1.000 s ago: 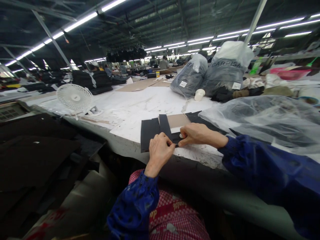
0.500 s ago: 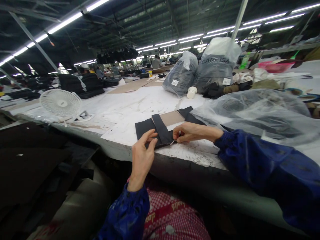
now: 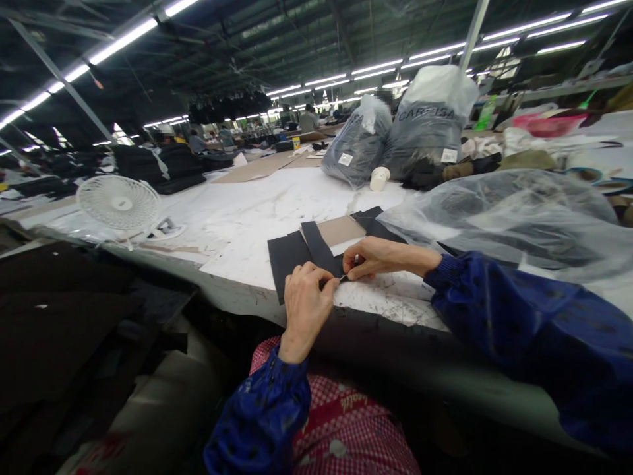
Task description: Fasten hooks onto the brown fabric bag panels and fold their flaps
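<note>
A flat black fabric piece [image 3: 287, 254] lies at the table's near edge, a black strip [image 3: 317, 245] crossing its top. My left hand [image 3: 307, 305] is closed in a pinch on the near edge of the black piece, thumb and forefinger together. Just to its right, my right hand [image 3: 373, 257] is curled shut, its fingertips pinching the corner of the same edge. Something small and pale shows between the two sets of fingertips, too small to name. Behind the strip lies a beige panel [image 3: 341, 231], with more black pieces [image 3: 368, 214] beyond it.
Clear plastic sheeting [image 3: 504, 204] spreads at the right. Two filled plastic bags [image 3: 425, 125] stand at the back beside a white cup [image 3: 379, 179]. A white fan [image 3: 119, 201] is at the left. White paper [image 3: 237, 224] covers the tabletop. Dark material [image 3: 64, 330] lies below left.
My left hand has moved right along the near edge, and its parted fingers have closed on the edge beside my right hand. The right hand has stayed almost in place.
</note>
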Demonstrator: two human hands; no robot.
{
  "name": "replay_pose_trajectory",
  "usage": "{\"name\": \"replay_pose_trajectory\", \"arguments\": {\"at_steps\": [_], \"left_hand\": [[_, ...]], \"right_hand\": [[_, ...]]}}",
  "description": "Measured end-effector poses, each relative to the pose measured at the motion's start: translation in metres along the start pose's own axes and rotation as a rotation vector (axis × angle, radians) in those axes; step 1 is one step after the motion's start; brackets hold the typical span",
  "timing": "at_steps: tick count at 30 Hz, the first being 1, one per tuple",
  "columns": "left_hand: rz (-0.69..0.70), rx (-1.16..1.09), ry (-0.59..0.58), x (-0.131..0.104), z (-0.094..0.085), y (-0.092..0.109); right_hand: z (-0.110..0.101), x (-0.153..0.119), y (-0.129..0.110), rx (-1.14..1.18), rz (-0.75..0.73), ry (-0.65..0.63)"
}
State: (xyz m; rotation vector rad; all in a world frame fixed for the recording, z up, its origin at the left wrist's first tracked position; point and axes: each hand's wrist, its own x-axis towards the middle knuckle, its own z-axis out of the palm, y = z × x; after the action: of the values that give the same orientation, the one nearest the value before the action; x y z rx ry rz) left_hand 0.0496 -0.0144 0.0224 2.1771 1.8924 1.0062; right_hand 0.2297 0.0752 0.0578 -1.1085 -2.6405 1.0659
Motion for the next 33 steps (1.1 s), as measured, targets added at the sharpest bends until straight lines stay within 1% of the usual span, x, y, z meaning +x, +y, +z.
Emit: {"name": "replay_pose_trajectory", "arguments": {"at_steps": [3,5,8,10,12,13,14,16,17,18,20,22,24,26,28,30,33], "left_hand": [[-0.121,-0.056,-0.057,0.005,-0.002,0.001],[-0.184,-0.057,-0.091,0.010,-0.002,0.001],[-0.221,-0.026,-0.146,0.017,-0.004,0.002],[-0.236,-0.011,-0.192,0.021,-0.005,0.001],[-0.249,-0.014,-0.222,0.022,-0.006,0.001],[-0.251,-0.020,-0.228,0.022,-0.007,0.001],[-0.250,-0.028,-0.230,0.022,-0.007,0.001],[-0.248,-0.047,-0.224,0.022,-0.006,0.001],[-0.248,-0.058,-0.221,0.022,-0.006,0.001],[-0.247,-0.073,-0.221,0.022,-0.005,0.000],[-0.237,-0.123,-0.233,0.023,-0.005,-0.005],[-0.212,-0.194,-0.266,0.024,-0.009,-0.016],[-0.191,-0.316,-0.282,0.023,-0.015,-0.031],[-0.199,-0.464,-0.239,0.020,-0.022,-0.046],[-0.193,-0.538,-0.176,0.016,-0.027,-0.054],[-0.142,-0.476,-0.136,0.011,-0.028,-0.054],[-0.066,-0.281,-0.103,0.007,-0.022,-0.041]], "right_hand": [[0.000,0.003,-0.001,0.010,0.041,0.007],[0.001,0.006,-0.004,-0.037,0.077,0.025],[0.002,0.012,-0.017,-0.232,0.138,0.050],[0.004,0.013,-0.027,-0.418,0.159,0.105],[0.006,0.013,-0.035,-0.563,0.118,0.179],[0.006,0.013,-0.036,-0.584,0.079,0.192],[0.006,0.012,-0.036,-0.557,0.035,0.171],[0.006,0.013,-0.031,-0.358,-0.023,0.048],[0.005,0.013,-0.027,-0.229,-0.032,-0.016],[0.005,0.014,-0.023,-0.116,-0.027,-0.054],[0.004,0.016,-0.020,0.012,0.008,-0.071],[0.003,0.018,-0.022,0.024,0.052,-0.055],[0.002,0.019,-0.028,0.015,0.096,-0.056],[0.001,0.020,-0.035,0.011,0.133,-0.064],[0.000,0.019,-0.039,0.010,0.170,-0.070],[0.000,0.018,-0.041,0.007,0.186,-0.070],[0.000,0.018,-0.038,-0.004,0.165,-0.046]]}}
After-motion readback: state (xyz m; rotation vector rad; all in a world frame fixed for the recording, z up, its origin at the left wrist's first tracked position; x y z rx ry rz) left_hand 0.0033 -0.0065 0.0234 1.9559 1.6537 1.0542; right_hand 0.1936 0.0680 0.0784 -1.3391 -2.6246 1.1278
